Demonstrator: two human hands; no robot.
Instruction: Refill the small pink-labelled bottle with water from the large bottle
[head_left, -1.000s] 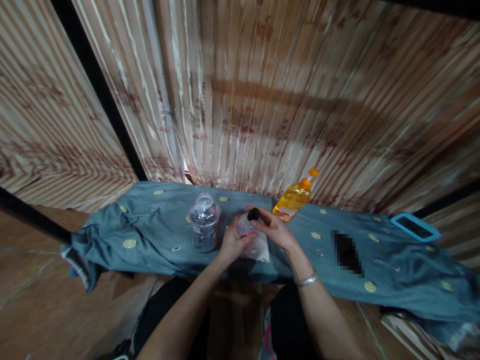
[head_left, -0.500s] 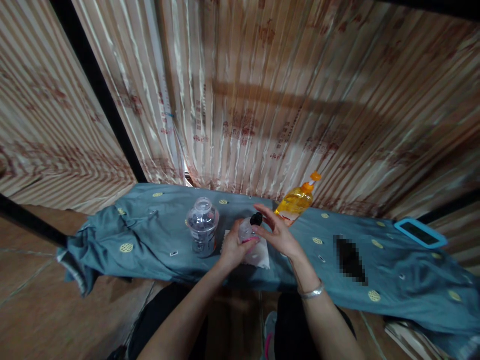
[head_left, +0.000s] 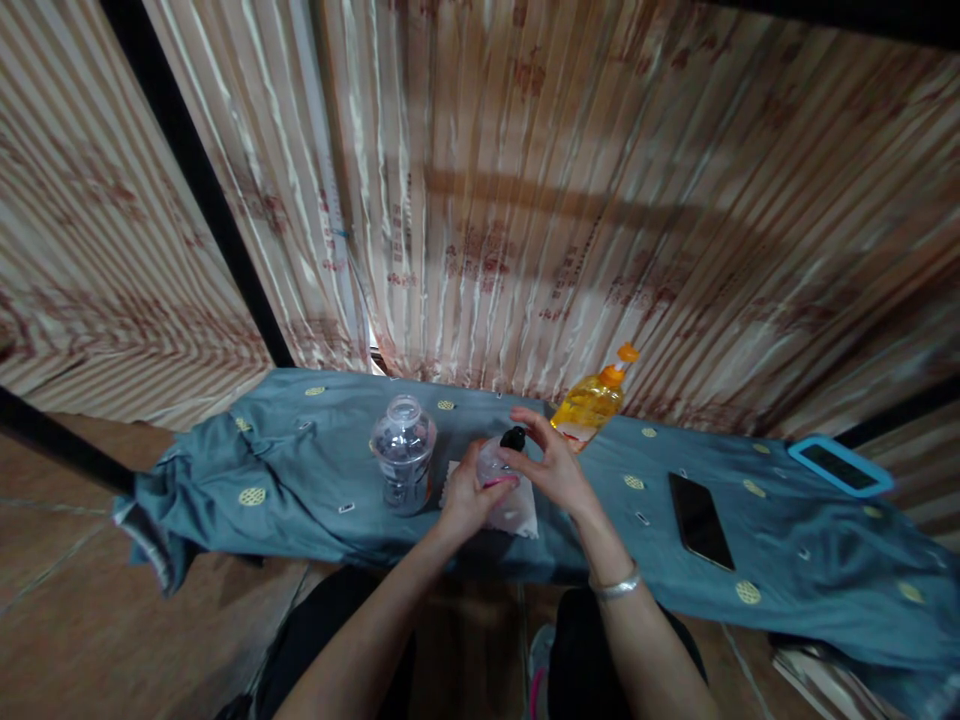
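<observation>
My left hand (head_left: 466, 497) is wrapped round a small clear bottle (head_left: 490, 464) with a pink band low on it, holding it over a white piece of paper or cloth (head_left: 517, 513). My right hand (head_left: 551, 462) has its thumb and forefinger about the bottle's black cap (head_left: 514, 438). The thumb meets the cap's lower side, while the other fingers are bent behind it. Left of my hands, a clear plastic cup (head_left: 405, 460) with a domed top stands upright. Just beyond my right hand is a bottle of yellow liquid (head_left: 589, 408) with an orange top.
A black phone (head_left: 701, 522) lies to the right on the blue-green cloth (head_left: 300, 500) covering the bench. Farther right is a blue-framed device (head_left: 840, 467). A striped curtain (head_left: 487, 200) hangs close behind, with a black pole (head_left: 202, 190) at left.
My right hand and wrist have shifted slightly left, and the thumb sits farther across the cap. The left hand still holds the bottle in the same place.
</observation>
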